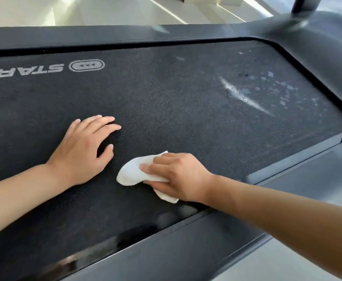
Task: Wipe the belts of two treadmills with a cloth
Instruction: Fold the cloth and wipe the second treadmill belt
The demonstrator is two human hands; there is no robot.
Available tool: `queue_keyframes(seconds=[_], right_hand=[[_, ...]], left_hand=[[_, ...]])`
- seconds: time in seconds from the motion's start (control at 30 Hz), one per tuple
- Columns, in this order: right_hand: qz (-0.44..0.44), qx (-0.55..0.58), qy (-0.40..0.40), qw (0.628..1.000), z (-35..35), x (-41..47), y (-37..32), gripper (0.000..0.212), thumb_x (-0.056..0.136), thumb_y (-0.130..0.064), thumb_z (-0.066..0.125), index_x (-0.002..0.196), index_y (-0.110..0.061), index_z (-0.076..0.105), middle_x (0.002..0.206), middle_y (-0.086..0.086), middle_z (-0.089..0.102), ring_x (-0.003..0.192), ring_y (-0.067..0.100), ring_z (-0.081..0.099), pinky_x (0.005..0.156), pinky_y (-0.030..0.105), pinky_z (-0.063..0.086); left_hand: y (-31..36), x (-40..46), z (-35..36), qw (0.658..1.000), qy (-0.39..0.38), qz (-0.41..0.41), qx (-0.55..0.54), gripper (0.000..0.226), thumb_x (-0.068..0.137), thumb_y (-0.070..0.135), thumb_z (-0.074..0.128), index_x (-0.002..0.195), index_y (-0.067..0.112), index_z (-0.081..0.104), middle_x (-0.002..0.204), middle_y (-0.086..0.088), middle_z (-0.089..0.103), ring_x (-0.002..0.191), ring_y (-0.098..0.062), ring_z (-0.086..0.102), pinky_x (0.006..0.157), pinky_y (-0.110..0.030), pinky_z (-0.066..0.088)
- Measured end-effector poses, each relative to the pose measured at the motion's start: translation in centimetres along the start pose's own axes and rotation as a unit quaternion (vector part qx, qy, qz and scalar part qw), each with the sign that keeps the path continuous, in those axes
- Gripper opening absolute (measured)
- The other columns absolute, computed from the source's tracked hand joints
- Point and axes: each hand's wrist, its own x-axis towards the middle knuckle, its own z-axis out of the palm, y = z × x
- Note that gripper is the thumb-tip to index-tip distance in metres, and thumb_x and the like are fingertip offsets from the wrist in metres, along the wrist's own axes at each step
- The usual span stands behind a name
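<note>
A black treadmill belt (176, 94) fills most of the head view, with a white logo (44, 68) printed upside down at the left. My right hand (178, 176) grips a small crumpled white cloth (134, 171) and holds it down on the belt near its front edge. My left hand (82, 147) rests on the belt just left of the cloth, fingers spread and straight. Pale smears and wet spots (267, 90) mark the belt toward its right end.
A dark grey side rail (166, 250) runs along the near edge of the belt, another (84, 35) along the far edge. The grey motor hood (328, 57) and an upright post (300, 5) rise at the right. Pale floor (105, 11) lies beyond.
</note>
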Motion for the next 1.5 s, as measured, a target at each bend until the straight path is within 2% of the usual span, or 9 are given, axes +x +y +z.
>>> queue_keyframes(seconds=[0.1,0.23,0.37,0.5,0.83,1.1,1.23,1.37,1.5], right_hand=[[0.116,-0.035,0.050,0.991,-2.4,0.0,5.9,0.030,0.098,-0.043,0.060,0.108,-0.019,0.074,0.097,0.002,0.071,0.093,0.029,0.070,0.073,0.033,0.051],[0.405,-0.142,0.092,0.898,-6.8,-0.5,14.8,0.037,0.099,-0.049,0.054,0.096,-0.014,0.068,0.098,0.008,0.070,0.093,0.038,0.065,0.070,0.036,0.045],[0.439,-0.174,0.101,0.875,-5.5,0.8,14.3,0.035,0.097,-0.038,0.055,0.082,-0.008,0.059,0.087,0.009,0.064,0.082,0.038,0.061,0.063,0.037,0.039],[0.359,-0.147,0.116,0.914,-2.2,4.8,9.6,0.036,0.100,-0.043,0.053,0.090,-0.011,0.066,0.092,0.003,0.067,0.084,0.031,0.064,0.069,0.039,0.050],[0.097,-0.054,0.008,0.994,7.1,17.5,-10.1,0.028,0.101,-0.040,0.054,0.092,-0.015,0.062,0.087,-0.001,0.061,0.080,0.029,0.062,0.058,0.035,0.038],[-0.178,0.050,-0.090,0.979,9.1,14.4,-17.3,0.039,0.098,-0.039,0.052,0.117,-0.010,0.071,0.093,0.005,0.066,0.086,0.032,0.067,0.065,0.040,0.052],[0.038,0.006,-0.021,0.999,5.4,16.3,-6.5,0.055,0.093,-0.059,0.038,0.111,-0.020,0.073,0.103,0.002,0.074,0.097,0.024,0.069,0.082,0.036,0.055],[0.355,-0.127,0.036,0.925,0.5,18.2,6.8,0.039,0.099,-0.047,0.048,0.102,-0.013,0.067,0.100,0.015,0.071,0.092,0.040,0.065,0.075,0.039,0.050],[0.421,-0.157,0.058,0.892,1.1,19.2,6.6,0.030,0.096,-0.033,0.049,0.095,-0.007,0.066,0.097,0.019,0.069,0.090,0.040,0.065,0.068,0.035,0.039]], left_hand=[[0.0,-0.2,-0.2,1.000,-0.014,0.002,0.012,0.058,0.095,0.045,0.037,0.146,0.025,0.054,0.158,0.003,0.047,0.150,-0.026,0.038,0.121,-0.057,0.027],[-0.2,-0.6,-1.1,0.999,-0.049,0.006,0.020,0.061,0.098,0.049,0.030,0.152,0.027,0.047,0.164,0.005,0.039,0.154,-0.024,0.032,0.123,-0.057,0.027],[-1.9,-2.6,-2.4,0.997,-0.067,0.016,0.034,0.060,0.099,0.047,0.029,0.154,0.029,0.045,0.165,0.007,0.036,0.154,-0.021,0.031,0.123,-0.053,0.029],[-4.6,-5.4,-4.1,0.996,-0.074,-0.003,0.050,0.061,0.100,0.049,0.028,0.155,0.029,0.044,0.165,0.007,0.036,0.154,-0.021,0.031,0.123,-0.054,0.031],[-12.5,-13.5,-8.2,0.991,-0.050,-0.094,0.085,0.063,0.098,0.048,0.032,0.153,0.020,0.048,0.161,-0.001,0.042,0.149,-0.025,0.039,0.119,-0.050,0.034],[-15.0,-13.7,-9.3,0.990,-0.012,-0.123,0.066,0.053,0.101,0.034,0.043,0.151,0.017,0.050,0.159,-0.007,0.046,0.147,-0.029,0.041,0.120,-0.052,0.034],[-13.9,-12.5,-8.6,0.992,-0.028,-0.096,0.075,0.056,0.102,0.041,0.039,0.152,0.018,0.047,0.161,-0.005,0.042,0.149,-0.029,0.038,0.121,-0.054,0.033],[-14.0,-11.3,-8.2,0.991,-0.010,-0.115,0.064,0.050,0.106,0.031,0.050,0.153,0.017,0.046,0.162,-0.006,0.041,0.150,-0.029,0.036,0.122,-0.052,0.031],[-15.2,-9.7,-8.1,0.988,0.002,-0.147,0.052,0.050,0.105,0.029,0.051,0.153,0.016,0.046,0.162,-0.007,0.041,0.150,-0.030,0.036,0.123,-0.052,0.030]])
